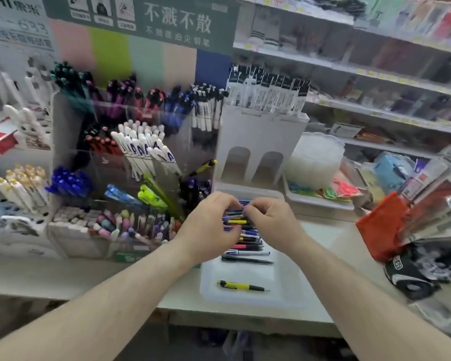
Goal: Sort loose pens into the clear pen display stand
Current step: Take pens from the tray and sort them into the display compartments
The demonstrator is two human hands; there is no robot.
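A pile of loose pens [245, 234] lies in a shallow clear tray [279, 282] on the counter. My left hand [208, 225] and my right hand [270, 220] are both over the pile, fingers curled down into the pens, fingertips nearly meeting. What each hand pinches is hidden by the fingers. One yellow-and-black pen [241, 286] lies alone at the tray's near end. The clear pen display stand [133, 142] rises to the left, its tiered compartments filled with several groups of pens sorted by colour.
A white refill holder [261, 142] stands just behind the tray. A stack of clear bowls [315, 160] and packaged goods sit to the right, with a red pouch [380, 227] and a black cap [409, 274]. Shelves run along the back right.
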